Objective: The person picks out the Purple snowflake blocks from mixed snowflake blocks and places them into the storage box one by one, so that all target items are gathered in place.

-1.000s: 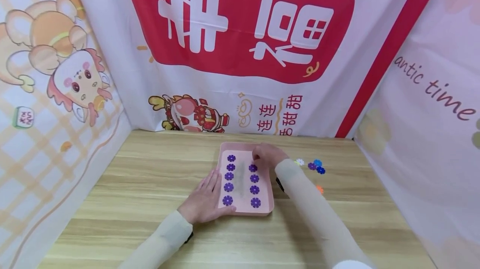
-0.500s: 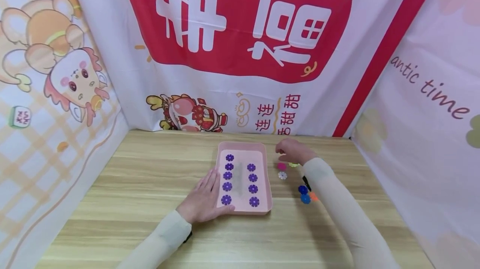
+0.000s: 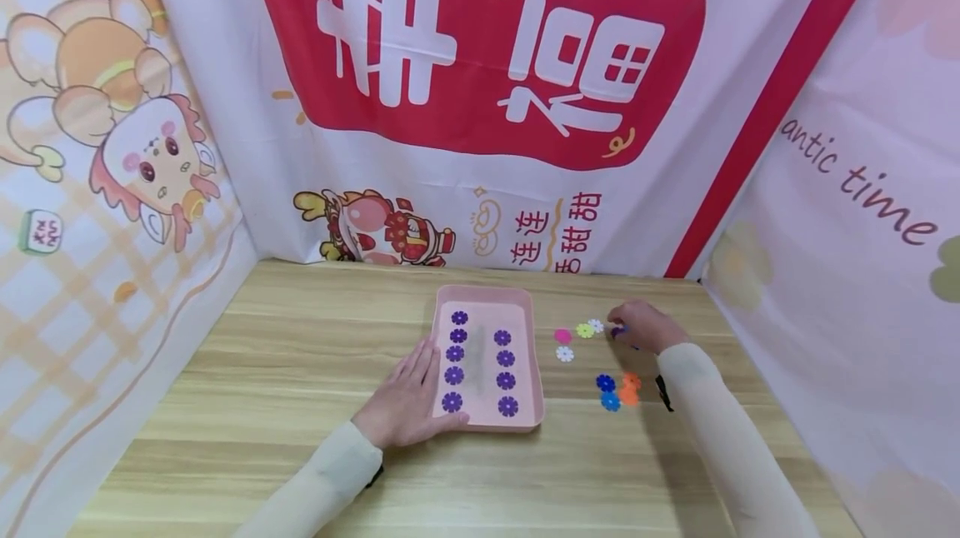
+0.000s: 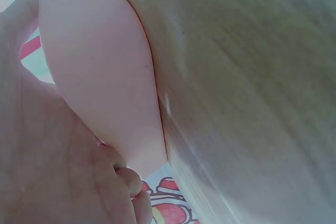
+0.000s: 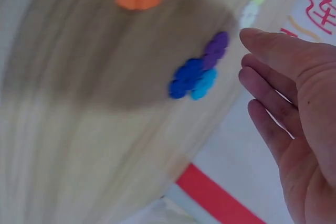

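My left hand (image 3: 405,405) rests against the left side of a pink tray (image 3: 528,330), fingers straight along the rim and thumb over its front edge. Inside the tray, purple flower-shaped discs (image 3: 454,353) lie in two columns; the right column starts lower than the left. My right hand (image 3: 648,326) hovers over the table to the tray's right, fingers bent loosely with nothing between them in the right wrist view. Close to its fingertips lie a purple flower disc (image 5: 215,51), a dark blue disc (image 5: 186,78) and a light blue disc (image 5: 205,84), touching or overlapping.
Other flower discs lie right of the tray: a pink one (image 3: 562,336), a white one (image 3: 565,354), a yellow-green one (image 3: 584,331), and orange ones (image 3: 630,389) beside two blue ones (image 3: 605,383). Printed cloths (image 3: 487,213) border the wooden table (image 3: 322,338) at the back and sides.
My right hand has left the tray's far right corner and travelled right, past the pink and yellow-green discs, to the purple and blue ones. The left hand has stayed on the tray.
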`<state>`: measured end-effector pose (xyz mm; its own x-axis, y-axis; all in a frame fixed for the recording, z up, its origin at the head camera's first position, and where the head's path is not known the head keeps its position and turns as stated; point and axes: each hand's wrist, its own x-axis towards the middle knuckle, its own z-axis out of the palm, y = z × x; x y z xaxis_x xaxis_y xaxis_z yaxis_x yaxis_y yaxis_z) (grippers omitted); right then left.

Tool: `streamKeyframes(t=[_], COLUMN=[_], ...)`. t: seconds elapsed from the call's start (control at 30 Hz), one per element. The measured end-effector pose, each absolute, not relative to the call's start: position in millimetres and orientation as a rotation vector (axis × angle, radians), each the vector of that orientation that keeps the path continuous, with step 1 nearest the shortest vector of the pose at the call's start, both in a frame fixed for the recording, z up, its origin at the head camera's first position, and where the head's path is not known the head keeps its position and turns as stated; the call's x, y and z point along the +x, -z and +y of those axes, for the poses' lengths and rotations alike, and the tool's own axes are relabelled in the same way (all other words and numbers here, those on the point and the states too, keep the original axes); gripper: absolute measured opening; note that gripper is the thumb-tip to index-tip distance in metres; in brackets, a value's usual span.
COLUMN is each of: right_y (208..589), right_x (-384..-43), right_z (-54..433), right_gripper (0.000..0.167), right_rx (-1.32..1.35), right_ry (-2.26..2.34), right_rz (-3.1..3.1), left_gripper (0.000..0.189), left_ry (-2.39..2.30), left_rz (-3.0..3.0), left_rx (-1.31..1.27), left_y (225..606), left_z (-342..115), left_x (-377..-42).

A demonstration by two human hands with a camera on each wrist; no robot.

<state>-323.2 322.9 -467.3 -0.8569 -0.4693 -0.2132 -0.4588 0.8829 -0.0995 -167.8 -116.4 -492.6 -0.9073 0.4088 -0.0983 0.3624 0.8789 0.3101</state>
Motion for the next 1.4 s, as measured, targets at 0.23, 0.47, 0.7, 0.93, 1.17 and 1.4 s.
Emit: streamKeyframes(t=[0.23,0.47,0.7,0.93,1.17,1.4], right_y=[485.6,485.9,484.0,483.6,470.8,447.7], right_x=[-313.9,-310.0,-312.8,-316.8,-319.3,-325.0], right_z=[336.0,335.2,337.0,338.2,334.8,320.8], right_gripper=[0.026,0.022,0.021,0.017,0.005,0.009], right_rx=[-0.571,-0.444,-0.303,-0.305,-0.343,-0.482], right_ry=[0.219,0.347,0.416,0.446,0.377,0.292], right_rz=[2.82,2.787,2.716,2.706,2.677,2.663], left_gripper=[0.119,0.119,0.118,0.118,0.118,0.119], left_ry=[-0.432,-0.428,-0.431,-0.412,-0.401,-0.393], left_rz=[2.879,2.868,2.865,2.884,2.883,2.885], left_rx=[0.589,0.592,0.599,0.62,0.635,0.619], left_y=[496.3,495.4,496.7,496.9,495.9,494.7], left_z=[-116.2,-115.3,-115.0,-115.9,-115.5,-116.7], left_x=[-166.1,-163.9,-163.3,-166.4,-169.2,-169.8])
